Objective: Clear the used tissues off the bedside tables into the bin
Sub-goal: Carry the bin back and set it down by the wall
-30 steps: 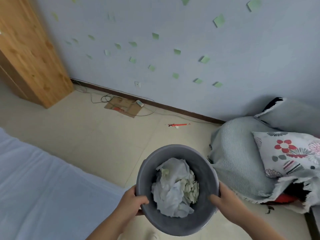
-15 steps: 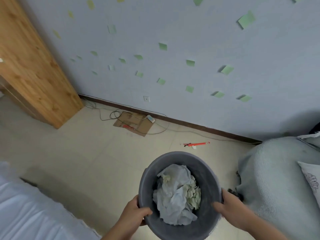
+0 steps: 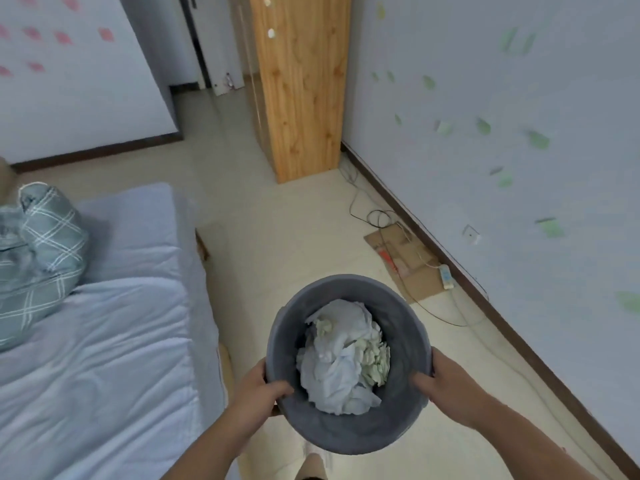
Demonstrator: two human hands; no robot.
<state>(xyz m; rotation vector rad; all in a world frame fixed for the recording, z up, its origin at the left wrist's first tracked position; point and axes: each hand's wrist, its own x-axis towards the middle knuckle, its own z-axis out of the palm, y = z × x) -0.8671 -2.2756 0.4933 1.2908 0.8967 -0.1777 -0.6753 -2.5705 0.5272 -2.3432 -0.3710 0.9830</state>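
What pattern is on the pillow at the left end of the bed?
A grey-green plaid with white crossing lines on the pillow, seen in the head view, the only one.

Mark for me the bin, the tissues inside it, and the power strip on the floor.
bin (image 3: 408, 327), head view, bare grey inner wall on its right side.
tissues (image 3: 332, 370), head view, middle of the crumpled pile.
power strip (image 3: 446, 277), head view, middle of its white body.

Bin (image 3: 349, 434) held over floor, tissues (image 3: 341, 368) in it.
Left hand (image 3: 258, 393) and right hand (image 3: 446, 386) on opposite rims; bed (image 3: 104, 341) left, wardrobe (image 3: 301, 84) ahead, cardboard (image 3: 408, 265) by right wall.
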